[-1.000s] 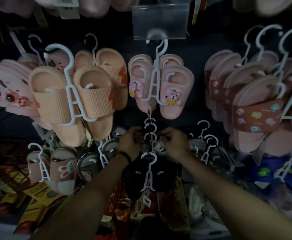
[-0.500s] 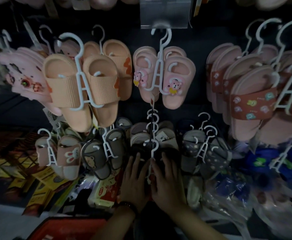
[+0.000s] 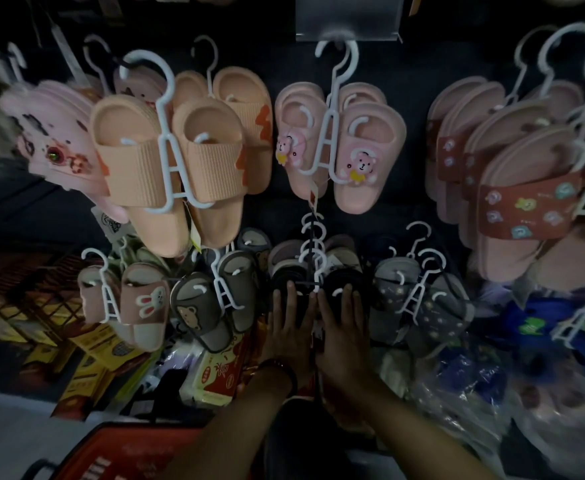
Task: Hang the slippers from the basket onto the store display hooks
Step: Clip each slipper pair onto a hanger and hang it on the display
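A pair of black slippers (image 3: 344, 284) hangs on a white plastic hanger (image 3: 313, 268) in the middle of the lower display row. My left hand (image 3: 289, 327) lies flat on the left black slipper with straight fingers. My right hand (image 3: 344, 329) presses flat on the right one, also with straight fingers. The red basket (image 3: 121, 452) sits at the bottom left edge of the view, its inside hidden.
Orange slippers (image 3: 166, 157), pink bear slippers (image 3: 360, 150) and red-strapped pink slippers (image 3: 526, 202) hang in the upper row. Grey bear slippers (image 3: 211, 306), bunny slippers (image 3: 142, 306) and grey star slippers (image 3: 422, 299) flank my hands. Bagged goods (image 3: 491, 375) and boxes (image 3: 86, 362) lie below.
A second ago both hands pinched the hanger hook at the display rod. They have since let go, slid down, and now lie flat on the hanging black slippers. The view tilted down, showing the basket.
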Action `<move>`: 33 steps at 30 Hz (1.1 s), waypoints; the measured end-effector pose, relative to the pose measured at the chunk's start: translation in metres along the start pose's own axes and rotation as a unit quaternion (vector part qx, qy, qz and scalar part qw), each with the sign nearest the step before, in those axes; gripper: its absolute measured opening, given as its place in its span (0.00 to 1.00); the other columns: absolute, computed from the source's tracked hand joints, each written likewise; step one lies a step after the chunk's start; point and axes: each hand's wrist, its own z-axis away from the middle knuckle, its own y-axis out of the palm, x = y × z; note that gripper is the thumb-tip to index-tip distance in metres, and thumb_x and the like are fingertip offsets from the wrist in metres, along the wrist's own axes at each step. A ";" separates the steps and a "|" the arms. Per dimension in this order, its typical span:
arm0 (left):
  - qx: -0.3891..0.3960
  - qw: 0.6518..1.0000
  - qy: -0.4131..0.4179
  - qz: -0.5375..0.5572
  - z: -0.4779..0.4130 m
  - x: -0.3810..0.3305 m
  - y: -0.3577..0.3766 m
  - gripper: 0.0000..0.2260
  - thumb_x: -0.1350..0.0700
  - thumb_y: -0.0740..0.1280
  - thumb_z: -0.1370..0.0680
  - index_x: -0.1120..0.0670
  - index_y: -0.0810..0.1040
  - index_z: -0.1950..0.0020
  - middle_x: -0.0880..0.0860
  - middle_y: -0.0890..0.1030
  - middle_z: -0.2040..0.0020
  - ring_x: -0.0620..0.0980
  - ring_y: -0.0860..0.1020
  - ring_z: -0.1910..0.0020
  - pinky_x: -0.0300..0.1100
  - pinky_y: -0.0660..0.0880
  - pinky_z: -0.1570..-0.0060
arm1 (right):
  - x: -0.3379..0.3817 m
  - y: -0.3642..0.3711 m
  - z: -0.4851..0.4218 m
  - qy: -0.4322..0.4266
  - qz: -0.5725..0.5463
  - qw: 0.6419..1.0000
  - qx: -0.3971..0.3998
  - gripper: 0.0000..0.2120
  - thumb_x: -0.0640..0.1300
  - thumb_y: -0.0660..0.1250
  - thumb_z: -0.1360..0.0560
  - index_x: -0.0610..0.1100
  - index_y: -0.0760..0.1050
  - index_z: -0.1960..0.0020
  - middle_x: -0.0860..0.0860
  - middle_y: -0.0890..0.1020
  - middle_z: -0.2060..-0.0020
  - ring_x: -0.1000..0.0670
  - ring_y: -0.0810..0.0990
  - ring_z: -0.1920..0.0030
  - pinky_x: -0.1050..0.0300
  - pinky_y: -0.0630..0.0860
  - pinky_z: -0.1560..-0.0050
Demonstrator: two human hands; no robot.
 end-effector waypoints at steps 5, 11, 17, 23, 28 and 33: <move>-0.002 1.000 0.004 0.011 0.004 0.003 -0.004 0.40 0.43 0.59 0.18 0.42 0.32 0.18 0.53 0.23 0.21 0.61 0.25 0.22 0.62 0.43 0.20 | 0.005 -0.006 0.003 0.001 0.003 1.000 0.000 0.46 0.55 0.68 0.25 0.57 0.46 0.14 0.41 0.42 0.15 0.37 0.41 0.15 0.36 0.52 0.19; -0.023 0.999 0.026 0.037 0.017 0.014 -0.007 0.38 0.48 0.59 0.17 0.40 0.36 0.17 0.51 0.25 0.20 0.57 0.25 0.21 0.61 0.48 0.20 | 0.017 -0.015 0.011 0.007 -0.012 1.000 0.010 0.46 0.50 0.68 0.23 0.57 0.44 0.14 0.43 0.37 0.15 0.39 0.35 0.16 0.39 0.47 0.18; -0.031 0.994 0.068 0.084 0.030 0.027 -0.010 0.36 0.49 0.60 0.17 0.40 0.40 0.16 0.48 0.27 0.19 0.56 0.27 0.20 0.61 0.49 0.19 | 0.043 -0.025 0.021 0.039 -0.026 0.998 0.037 0.43 0.56 0.67 0.22 0.52 0.48 0.14 0.41 0.42 0.15 0.38 0.42 0.16 0.38 0.51 0.18; -0.063 0.995 -0.014 0.076 0.048 0.067 -0.024 0.36 0.46 0.61 0.21 0.44 0.49 0.16 0.55 0.40 0.16 0.62 0.44 0.17 0.57 0.61 0.23 | 0.085 -0.019 0.036 -0.031 -0.085 0.996 -0.009 0.30 0.53 0.69 0.23 0.51 0.66 0.24 0.46 0.62 0.23 0.38 0.60 0.20 0.38 0.66 0.24; -0.086 0.990 -0.102 0.050 0.062 0.118 -0.035 0.29 0.42 0.60 0.24 0.46 0.63 0.23 0.55 0.64 0.26 0.62 0.64 0.32 0.57 0.71 0.34 | 0.132 -0.015 0.018 -0.118 -0.136 0.984 0.013 0.21 0.49 0.67 0.21 0.49 0.70 0.29 0.49 0.68 0.31 0.44 0.69 0.28 0.45 0.72 0.29; -0.041 0.988 -0.140 0.048 0.058 0.161 -0.048 0.33 0.43 0.63 0.24 0.42 0.57 0.20 0.57 0.57 0.22 0.65 0.59 0.26 0.60 0.69 0.31 | 0.172 -0.010 -0.018 -0.169 -0.048 0.980 0.092 0.26 0.51 0.65 0.19 0.45 0.65 0.23 0.45 0.64 0.25 0.39 0.63 0.23 0.43 0.69 0.25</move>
